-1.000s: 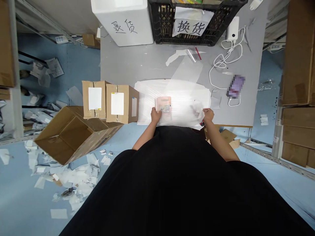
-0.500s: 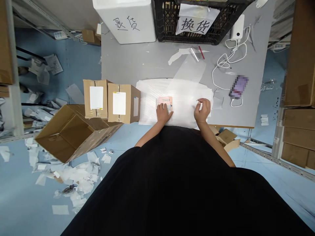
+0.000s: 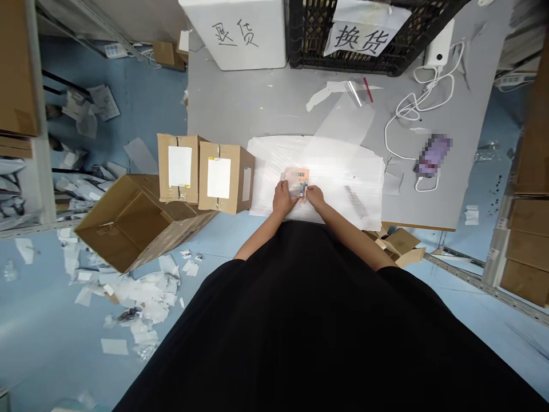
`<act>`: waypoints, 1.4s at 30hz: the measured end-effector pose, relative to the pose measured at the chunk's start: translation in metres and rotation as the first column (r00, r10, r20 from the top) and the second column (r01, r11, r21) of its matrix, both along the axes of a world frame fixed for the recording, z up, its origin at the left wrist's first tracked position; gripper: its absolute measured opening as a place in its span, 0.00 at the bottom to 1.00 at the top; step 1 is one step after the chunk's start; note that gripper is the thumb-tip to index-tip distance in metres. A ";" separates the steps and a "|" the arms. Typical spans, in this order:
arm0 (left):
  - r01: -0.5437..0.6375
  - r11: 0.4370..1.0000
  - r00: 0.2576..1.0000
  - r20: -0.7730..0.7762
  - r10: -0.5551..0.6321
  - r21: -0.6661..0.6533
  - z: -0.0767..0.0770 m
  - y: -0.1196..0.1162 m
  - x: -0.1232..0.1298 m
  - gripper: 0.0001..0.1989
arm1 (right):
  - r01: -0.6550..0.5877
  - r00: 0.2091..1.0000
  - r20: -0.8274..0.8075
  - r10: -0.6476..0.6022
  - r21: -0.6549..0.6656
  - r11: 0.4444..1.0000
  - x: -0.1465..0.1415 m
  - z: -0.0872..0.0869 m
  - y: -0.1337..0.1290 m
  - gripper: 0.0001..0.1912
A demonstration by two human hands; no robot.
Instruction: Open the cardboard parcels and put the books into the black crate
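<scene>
A small flat pink printed packet (image 3: 303,178) lies on the white foam-like sheet (image 3: 268,154) at the table's front edge. My left hand (image 3: 283,199) grips its lower left side, with the thumb over its lower edge. At its right edge, the fingers of my right hand (image 3: 316,196) are closed in a pinch on the packet. Part of the packet's left side looks whitish or see-through. A faint greyish strip (image 3: 355,200) rests on the sheet to the right of my right hand.
Two taped cartons (image 3: 219,178) stand left of the sheet, with a large open carton (image 3: 124,220) below them. A white bin (image 3: 240,37) and a black crate (image 3: 300,34) are at the back. A phone (image 3: 433,155) with a white cable lies right.
My right hand has moved left, from over the sheet's right side to the packet's right edge. The packet now shows a blue-and-pink printed part, and a greyish strip shows on the sheet.
</scene>
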State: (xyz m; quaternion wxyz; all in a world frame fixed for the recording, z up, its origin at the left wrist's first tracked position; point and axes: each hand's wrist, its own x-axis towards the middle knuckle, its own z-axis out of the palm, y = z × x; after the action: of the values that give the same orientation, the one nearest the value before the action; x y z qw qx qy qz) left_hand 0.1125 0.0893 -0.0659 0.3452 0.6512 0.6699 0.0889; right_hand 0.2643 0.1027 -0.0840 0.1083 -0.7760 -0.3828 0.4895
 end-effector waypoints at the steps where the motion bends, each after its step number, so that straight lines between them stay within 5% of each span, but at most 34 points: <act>1: 0.006 1.000 1.000 0.018 -0.006 0.000 0.000 0.000 -0.005 0.36 | 0.015 1.000 0.024 -0.014 -0.034 0.999 -0.003 0.000 0.002 0.08; 6: -0.170 0.983 0.985 0.025 0.172 -0.066 0.003 0.002 -0.025 0.22 | -0.004 0.994 0.109 0.007 -0.036 0.999 -0.012 0.002 0.005 0.05; 10: -0.362 0.932 0.925 -0.125 0.359 -0.002 0.017 0.003 -0.048 0.29 | -0.030 0.989 0.144 0.036 -0.040 0.999 -0.013 0.003 0.004 0.08; 13: -0.121 0.990 0.981 -0.146 0.131 0.076 0.029 0.002 -0.058 0.34 | -0.025 0.986 0.166 0.030 -0.029 0.999 -0.016 0.003 0.004 0.08; 15: 0.110 0.993 0.991 -0.083 -0.107 0.033 0.033 0.005 -0.053 0.29 | -0.011 0.984 0.175 0.014 -0.018 1.000 -0.018 0.003 0.005 0.09; 17: 0.186 0.981 0.982 -0.032 -0.187 -0.048 0.033 0.012 -0.040 0.21 | 0.011 0.984 0.177 -0.010 -0.008 1.000 -0.018 0.003 0.005 0.09; 20: -0.041 0.978 0.996 -0.086 0.023 -0.204 0.028 0.031 -0.018 0.17 | 0.018 0.986 0.167 -0.019 0.007 1.000 -0.017 0.002 0.004 0.09; 22: -0.190 0.900 0.981 -0.108 0.160 -0.393 0.024 0.046 -0.009 0.19 | 0.005 0.988 0.155 -0.007 0.015 1.000 -0.016 0.001 0.003 0.08; 25: -0.213 0.811 0.977 -0.110 0.183 -0.545 0.018 0.061 -0.008 0.23 | 0.020 0.991 0.132 -0.023 0.020 1.000 -0.016 0.001 0.002 0.07; 28: -0.201 0.852 0.978 -0.150 0.146 -0.484 0.011 0.062 -0.014 0.26 | 0.079 0.993 0.091 -0.079 0.007 0.997 -0.016 0.001 0.001 0.06; 31: -0.221 0.871 0.975 -0.125 0.184 -0.438 0.004 0.054 -0.020 0.18 | 0.139 0.990 0.036 -0.138 -0.028 0.990 -0.014 0.003 0.003 0.06; 38: -0.328 0.811 0.894 0.119 0.432 -0.485 -0.001 0.039 -0.017 0.12 | 0.257 0.947 -0.204 -0.250 0.007 0.966 0.004 0.017 0.002 0.09; 42: -0.210 0.860 0.899 0.252 0.357 -0.466 0.001 0.030 -0.009 0.10 | 0.297 0.920 -0.272 -0.282 0.014 0.955 0.027 0.025 -0.012 0.09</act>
State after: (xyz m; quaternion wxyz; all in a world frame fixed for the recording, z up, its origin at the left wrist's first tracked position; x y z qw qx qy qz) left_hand 0.1039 0.1197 -0.0645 0.5691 0.4280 0.6952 0.0982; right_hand 0.2911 0.0903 -0.0588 0.2512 -0.7478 -0.2588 0.5574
